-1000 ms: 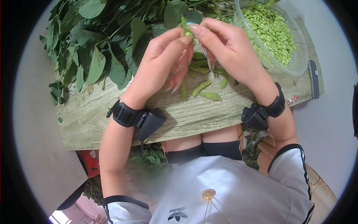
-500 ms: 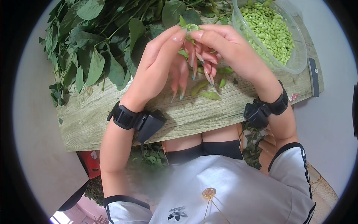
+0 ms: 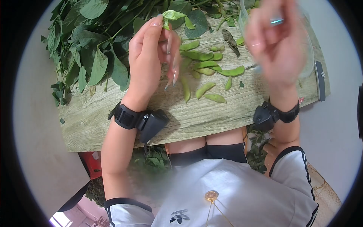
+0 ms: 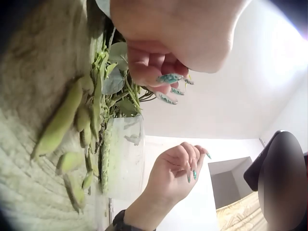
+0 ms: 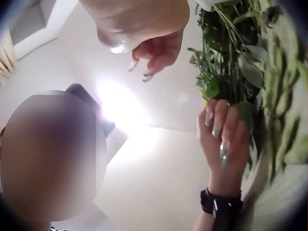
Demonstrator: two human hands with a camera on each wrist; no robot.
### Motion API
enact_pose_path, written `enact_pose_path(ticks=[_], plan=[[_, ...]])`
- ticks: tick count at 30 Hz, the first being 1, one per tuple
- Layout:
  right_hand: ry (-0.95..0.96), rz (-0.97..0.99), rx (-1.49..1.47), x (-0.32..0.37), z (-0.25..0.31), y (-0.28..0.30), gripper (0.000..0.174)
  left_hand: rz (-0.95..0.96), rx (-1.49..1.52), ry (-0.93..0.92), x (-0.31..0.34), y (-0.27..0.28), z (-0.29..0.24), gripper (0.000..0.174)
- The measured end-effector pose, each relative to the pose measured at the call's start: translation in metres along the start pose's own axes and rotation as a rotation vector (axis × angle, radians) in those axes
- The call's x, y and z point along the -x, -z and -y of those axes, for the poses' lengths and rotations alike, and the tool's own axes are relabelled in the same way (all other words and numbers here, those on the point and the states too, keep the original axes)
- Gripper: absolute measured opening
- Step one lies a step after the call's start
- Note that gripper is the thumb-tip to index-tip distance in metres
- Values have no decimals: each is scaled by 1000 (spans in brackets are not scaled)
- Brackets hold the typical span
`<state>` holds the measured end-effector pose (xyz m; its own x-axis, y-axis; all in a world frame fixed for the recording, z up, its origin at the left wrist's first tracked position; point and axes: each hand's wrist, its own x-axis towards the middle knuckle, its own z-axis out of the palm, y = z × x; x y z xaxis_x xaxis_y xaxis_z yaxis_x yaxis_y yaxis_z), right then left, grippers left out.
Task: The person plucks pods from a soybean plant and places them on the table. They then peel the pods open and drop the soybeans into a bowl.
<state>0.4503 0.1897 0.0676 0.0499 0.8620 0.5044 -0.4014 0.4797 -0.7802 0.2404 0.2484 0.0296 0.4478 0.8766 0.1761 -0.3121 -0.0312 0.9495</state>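
Note:
In the head view the left hand (image 3: 145, 62) pinches a split green pod shell (image 3: 173, 15) between thumb and fingertips, above the leaves. The right hand (image 3: 278, 45), blurred, is raised over the clear plastic container (image 3: 311, 56) and covers most of it. The left wrist view shows this right hand (image 4: 175, 168) beyond the container (image 4: 130, 159), its fingers bent; whether they hold anything cannot be told. Several green pods (image 3: 205, 89) lie on the wooden board between the hands. In the right wrist view the left hand (image 5: 224, 144) is beside the leafy stems (image 5: 250, 67).
A heap of leafy stems (image 3: 87, 45) covers the board's (image 3: 113, 121) far left. A dark shrivelled pod (image 3: 230, 42) lies among the green ones. At the board's right edge is a flat dark object (image 3: 320, 81). More foliage (image 3: 155, 159) shows below the board.
The hands have parted: the right hand has moved right, from the pod to over the container. The left hand has shifted slightly left and up with the shell, uncovering more pods on the board.

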Motion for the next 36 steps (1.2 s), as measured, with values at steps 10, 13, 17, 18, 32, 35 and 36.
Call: enact_pose_path(ticks=[10, 13, 17, 18, 32, 35, 36], plan=[[205, -382, -270, -13, 17, 14, 46, -22, 28, -6, 0, 0, 1, 34], [-25, -185, 64, -9, 21, -6, 47, -52, 124, -84, -2, 3, -2, 38], [-36, -10, 913, 1, -7, -13, 7, -181, 258, -151, -12, 9, 0, 41], [107, 96, 1111, 1, -19, -9, 9, -313, 287, -158, -13, 7, 0, 45], [21, 353, 1342, 16, -52, 3, 28, 15, -23, -122, -3, 7, -4, 43], [-11, 380, 1280, 12, -61, 6, 30, 34, -76, -82, -3, 2, -5, 41], [-19, 383, 1264, 10, -63, 7, 30, 38, -133, -56, -3, 0, -5, 40]])
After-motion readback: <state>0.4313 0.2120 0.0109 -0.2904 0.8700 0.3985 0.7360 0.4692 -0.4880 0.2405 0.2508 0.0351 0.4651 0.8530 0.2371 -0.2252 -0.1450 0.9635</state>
